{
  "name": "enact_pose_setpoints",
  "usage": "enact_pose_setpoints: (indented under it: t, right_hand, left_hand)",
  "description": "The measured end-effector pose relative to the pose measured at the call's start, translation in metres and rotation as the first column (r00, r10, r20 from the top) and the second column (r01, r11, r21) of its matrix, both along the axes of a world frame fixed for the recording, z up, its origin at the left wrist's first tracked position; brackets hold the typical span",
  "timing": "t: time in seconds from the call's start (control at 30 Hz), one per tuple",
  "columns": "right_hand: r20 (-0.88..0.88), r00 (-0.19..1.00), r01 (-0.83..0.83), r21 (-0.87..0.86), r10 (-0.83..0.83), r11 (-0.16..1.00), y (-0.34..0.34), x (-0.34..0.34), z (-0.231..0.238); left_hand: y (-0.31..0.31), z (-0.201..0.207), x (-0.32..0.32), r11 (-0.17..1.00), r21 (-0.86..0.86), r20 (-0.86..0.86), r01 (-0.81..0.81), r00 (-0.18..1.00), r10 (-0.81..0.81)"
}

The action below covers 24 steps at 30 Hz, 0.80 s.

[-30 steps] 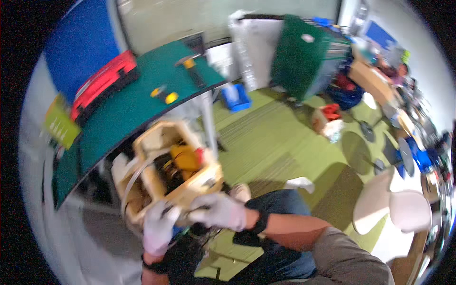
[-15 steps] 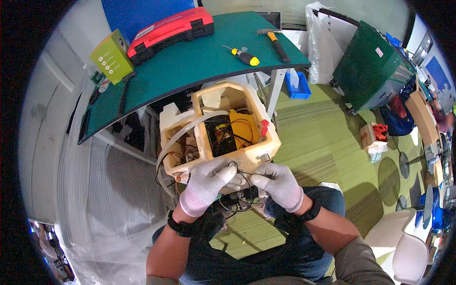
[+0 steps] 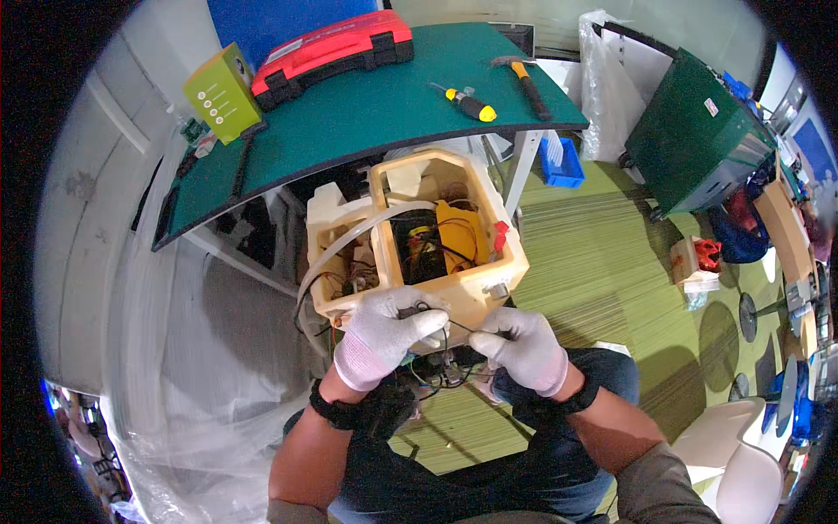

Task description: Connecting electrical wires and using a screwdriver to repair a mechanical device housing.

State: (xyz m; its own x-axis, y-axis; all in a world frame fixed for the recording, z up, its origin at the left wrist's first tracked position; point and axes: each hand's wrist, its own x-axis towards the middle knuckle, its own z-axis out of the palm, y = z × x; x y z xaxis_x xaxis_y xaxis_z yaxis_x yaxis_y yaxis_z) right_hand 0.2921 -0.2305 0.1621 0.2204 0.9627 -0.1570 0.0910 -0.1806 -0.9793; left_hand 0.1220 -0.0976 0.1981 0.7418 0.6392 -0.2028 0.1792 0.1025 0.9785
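Observation:
Both my hands wear white gloves with pink cuffs and meet in front of a cream open-topped housing [image 3: 467, 295]. A thin black cable [image 3: 458, 326] runs between them. My left hand [image 3: 384, 332] pinches it between thumb and fingers, with a small loop showing at the fingertips. At the other side, my right hand [image 3: 526, 347] grips the cable with thumb and forefinger. More of the cable hangs below, among wires and dark parts. Inside the housing are a yellow panel [image 3: 460, 234], black parts and tangled wires, and a pale hose [image 3: 345, 237] arches over its left compartment.
A green-topped workbench [image 3: 349, 113] stands beyond the housing. On it lie a red toolcase [image 3: 336, 52], a green box [image 3: 223, 96], a screwdriver [image 3: 470, 105] and a hammer [image 3: 528, 87]. A blue bin [image 3: 561, 166] and a dark green cabinet [image 3: 694, 131] are on the right.
The view has shifted slightly, moving the scene rightward in the picture. Both hands keep their pinch on the cable, and the stretch between them shows more plainly.

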Motion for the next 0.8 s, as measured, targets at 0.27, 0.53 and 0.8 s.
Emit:
enact_pose_setpoints:
  t: [0.27,0.53,0.8]
  right_hand:
    - [-0.199,0.979,0.051,0.027,-0.044,0.998,0.002,0.003,-0.002]
    - [-0.129,0.990,0.064,0.124,-0.048,0.990,-0.005,0.000,0.000]
    - [-0.244,0.970,0.030,0.148,0.007,0.989,-0.005,-0.002,0.006]
  left_hand:
    - [-0.006,-0.001,0.004,0.997,-0.071,0.169,0.018,0.986,-0.006]
    - [-0.010,0.009,-0.001,0.993,-0.118,0.088,0.020,0.996,-0.010]
    - [-0.020,0.011,0.000,0.998,-0.049,0.124,-0.031,0.992,0.037]
